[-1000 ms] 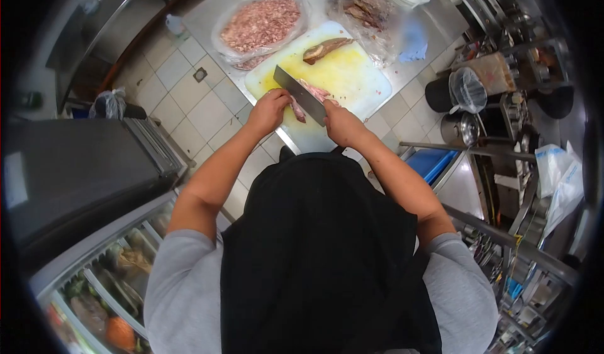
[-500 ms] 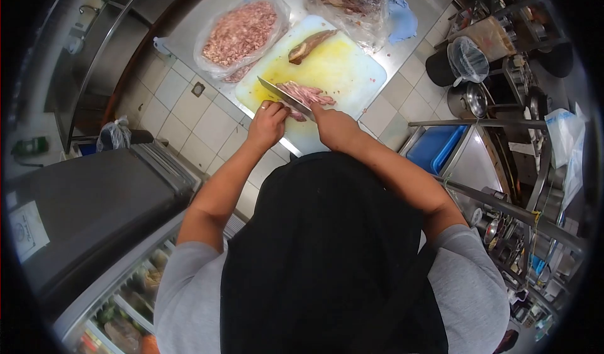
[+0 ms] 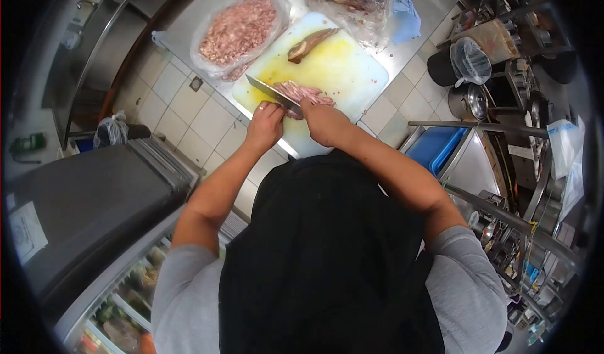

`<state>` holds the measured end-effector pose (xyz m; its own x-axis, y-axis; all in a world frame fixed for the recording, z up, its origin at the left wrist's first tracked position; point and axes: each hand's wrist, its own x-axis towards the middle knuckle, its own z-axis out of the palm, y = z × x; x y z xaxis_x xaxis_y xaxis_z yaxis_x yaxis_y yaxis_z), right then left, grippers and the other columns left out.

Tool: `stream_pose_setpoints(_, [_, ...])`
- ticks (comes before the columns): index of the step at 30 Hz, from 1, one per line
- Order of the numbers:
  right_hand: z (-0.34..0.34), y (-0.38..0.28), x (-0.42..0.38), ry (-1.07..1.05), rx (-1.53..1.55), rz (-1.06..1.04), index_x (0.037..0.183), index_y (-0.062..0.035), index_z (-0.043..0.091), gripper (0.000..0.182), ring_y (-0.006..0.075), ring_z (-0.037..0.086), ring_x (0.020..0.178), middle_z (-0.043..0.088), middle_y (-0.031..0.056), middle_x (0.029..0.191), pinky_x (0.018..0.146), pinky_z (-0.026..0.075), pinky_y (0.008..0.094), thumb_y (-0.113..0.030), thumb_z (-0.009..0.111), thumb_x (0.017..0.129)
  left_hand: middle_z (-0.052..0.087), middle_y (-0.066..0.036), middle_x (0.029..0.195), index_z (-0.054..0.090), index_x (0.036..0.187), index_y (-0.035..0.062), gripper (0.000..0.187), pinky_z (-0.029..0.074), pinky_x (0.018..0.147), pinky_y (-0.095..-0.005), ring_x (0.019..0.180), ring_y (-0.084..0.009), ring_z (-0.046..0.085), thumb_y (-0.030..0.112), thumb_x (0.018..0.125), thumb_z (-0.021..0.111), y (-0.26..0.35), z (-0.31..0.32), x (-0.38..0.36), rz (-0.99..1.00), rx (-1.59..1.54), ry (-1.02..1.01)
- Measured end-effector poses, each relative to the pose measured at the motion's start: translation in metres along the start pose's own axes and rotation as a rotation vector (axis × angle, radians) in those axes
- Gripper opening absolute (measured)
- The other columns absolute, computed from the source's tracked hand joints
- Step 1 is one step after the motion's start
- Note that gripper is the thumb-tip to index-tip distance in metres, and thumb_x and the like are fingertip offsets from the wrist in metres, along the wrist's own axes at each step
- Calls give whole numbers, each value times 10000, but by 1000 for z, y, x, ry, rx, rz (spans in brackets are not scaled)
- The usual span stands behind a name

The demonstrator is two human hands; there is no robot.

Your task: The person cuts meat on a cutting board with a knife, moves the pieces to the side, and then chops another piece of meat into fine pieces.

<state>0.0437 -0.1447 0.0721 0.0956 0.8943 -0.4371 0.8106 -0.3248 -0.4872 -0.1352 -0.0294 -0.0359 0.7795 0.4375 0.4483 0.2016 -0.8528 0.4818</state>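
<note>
Sliced meat [image 3: 305, 93] lies mid-board on the cutting board [image 3: 362, 93], against the knife [image 3: 267, 89]. Right hand [image 3: 324, 122], at 5 o'clock from the slices: fingers wrapped around the knife. Left hand [image 3: 265, 124], at 8 o'clock: fingers curled beside the blade (whether they grip meat cannot be told). A larger meat piece [image 3: 311, 44] lies at 12 o'clock; a bag of chopped meat [image 3: 239, 30], between 10 and 11.

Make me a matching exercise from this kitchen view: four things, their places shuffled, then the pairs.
Things
1. Cleaver
2. Brown meat piece
3. Clear bag of chopped meat
4. Blue tray

Places
A. On the steel table, left of the board
B. Off the table, to the right
C. In the right hand
D. On the cutting board's far half

Pairs: 1-C, 2-D, 3-A, 4-B
</note>
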Motion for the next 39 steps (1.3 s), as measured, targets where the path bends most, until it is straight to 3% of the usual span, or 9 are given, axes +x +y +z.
stream_pose_setpoints(5, [-22, 2, -39, -70, -98, 4, 1205, 14, 519, 241, 468, 744, 968, 749, 301, 1023, 847, 567, 582, -31, 534, 969, 686, -121, 1011, 741, 1033, 28, 294, 548, 858, -440, 951, -347, 622, -65, 761, 682, -2, 5, -3, -8, -14, 65])
stream_pose_setpoints(8, [-14, 8, -38, -125, -70, 55, 1213, 37, 492, 295, 506, 717, 947, 725, 320, 993, 821, 550, 599, 16, 531, 921, 688, -118, 1021, 739, 1043, 26, 313, 550, 862, -437, 955, -347, 623, -57, 746, 690, -6, 6, -3, -1, -15, 50])
stream_pose_setpoints(14, [5, -3, 19, -39, 5, 20, 1207, 37, 490, 287, 514, 712, 966, 722, 329, 1002, 832, 547, 602, 14, 524, 922, 675, -114, 1019, 730, 1026, 26, 302, 548, 868, -435, 961, -344, 627, -47, 735, 697, -11, 0, -2, 65, -9, -20])
stream_pose_setpoints(16, [5, 3, 21, 92, -57, -98, 1201, 36, 492, 282, 510, 714, 946, 721, 327, 984, 814, 552, 597, 15, 523, 922, 676, -111, 1023, 730, 1027, 29, 305, 549, 877, -435, 975, -340, 632, -46, 734, 694, -8, 1, -4, 31, -35, 12])
stream_pose_setpoints(22, [-13, 5, -36, 32, -86, -33, 1200, 21, 481, 285, 500, 715, 899, 719, 309, 950, 793, 552, 597, -6, 531, 921, 678, -109, 1034, 738, 1050, 35, 321, 552, 890, -436, 994, -340, 635, -46, 743, 688, -11, -2, -7, 21, -24, -4])
stream_pose_setpoints(29, [10, 8, -21, -22, -101, -6, 1185, 15, 501, 225, 478, 742, 915, 744, 298, 975, 805, 569, 593, -37, 501, 966, 671, -109, 1045, 738, 1049, 39, 314, 553, 879, -432, 996, -342, 630, -34, 748, 687, -9, -1, -9, 34, -15, 19])
stream_pose_setpoints(33, [12, 3, 2, 46, -13, 16, 1195, 17, 498, 247, 485, 742, 919, 738, 312, 960, 812, 565, 598, -18, 518, 951, 655, -118, 1004, 728, 1014, 33, 241, 548, 850, -439, 958, -346, 624, -24, 781, 705, -11, -7, -1, 75, -15, -34])
stream_pose_setpoints(36, [6, 19, 0, 52, 9, -18, 1188, 22, 513, 234, 492, 732, 934, 739, 306, 978, 818, 564, 594, -36, 552, 965, 640, -142, 951, 703, 929, 35, 99, 546, 836, -454, 923, -360, 633, 3, 843, 739, -10, -7, 2, -17, -55, -65])
stream_pose_setpoints(39, [-2, 49, -40, 274, 228, -40, 1203, 0, 531, 228, 515, 699, 961, 713, 320, 979, 806, 530, 590, -94, 601, 1008, 640, -148, 946, 701, 915, 38, 80, 545, 842, -467, 948, -368, 641, 28, 854, 751, -11, -14, 14, -12, -92, -121])
